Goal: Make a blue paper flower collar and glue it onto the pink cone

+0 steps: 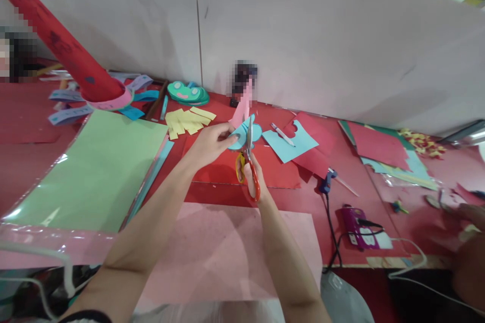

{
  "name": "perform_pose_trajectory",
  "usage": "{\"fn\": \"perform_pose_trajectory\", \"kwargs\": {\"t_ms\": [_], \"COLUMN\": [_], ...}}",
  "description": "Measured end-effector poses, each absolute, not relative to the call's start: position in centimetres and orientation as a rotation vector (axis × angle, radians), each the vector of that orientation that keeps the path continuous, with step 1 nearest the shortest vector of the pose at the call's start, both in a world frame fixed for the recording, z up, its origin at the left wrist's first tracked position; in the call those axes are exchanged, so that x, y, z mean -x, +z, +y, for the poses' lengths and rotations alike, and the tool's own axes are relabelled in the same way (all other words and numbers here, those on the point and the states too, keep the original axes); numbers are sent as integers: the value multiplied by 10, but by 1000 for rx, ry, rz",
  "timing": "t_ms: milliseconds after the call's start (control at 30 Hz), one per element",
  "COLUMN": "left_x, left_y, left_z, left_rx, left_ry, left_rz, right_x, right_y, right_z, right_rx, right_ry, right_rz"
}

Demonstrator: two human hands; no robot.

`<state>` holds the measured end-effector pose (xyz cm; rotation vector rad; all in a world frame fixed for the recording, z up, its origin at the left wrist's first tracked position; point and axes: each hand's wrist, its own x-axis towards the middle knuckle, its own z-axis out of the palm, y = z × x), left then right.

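Between the fingers of my left hand (214,142) is a light-blue paper cutout (238,140) with rounded lobes, raised above the table. My right hand (256,169) is closed round the handles of a pair of scissors (253,181), red on one side and yellow on the other. Their blades point away from me and lie against the blue paper; whether they are cutting cannot be made out. Pink paper (243,106) stands up just behind the cutout. Right of my hands, a white pen (283,135) rests on a light-blue sheet (301,142) with a notched edge.
Left are a plastic-wrapped green paper pack (91,171), yellow strips (185,122), green frog faces (188,93) and a red tube (64,40). Right are a blue glue gun (328,180), a purple power strip (358,227) with cables, and another person's hand (473,214). A wall (303,35) stands behind.
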<state>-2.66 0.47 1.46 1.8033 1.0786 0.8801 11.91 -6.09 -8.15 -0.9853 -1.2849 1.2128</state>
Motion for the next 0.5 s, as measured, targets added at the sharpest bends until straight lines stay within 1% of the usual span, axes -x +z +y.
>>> {"fn": "perform_pose_trajectory", "kwargs": {"t_ms": [500], "left_x": [27], "left_y": [12], "left_z": [6], "left_rx": [-1797], "left_ry": [858], "left_rz": [1065], "right_x": [-118], "right_y": [-82], "right_z": [-63], "right_rx": [1029], "right_ry": [1216], "right_rz": [-1259]}}
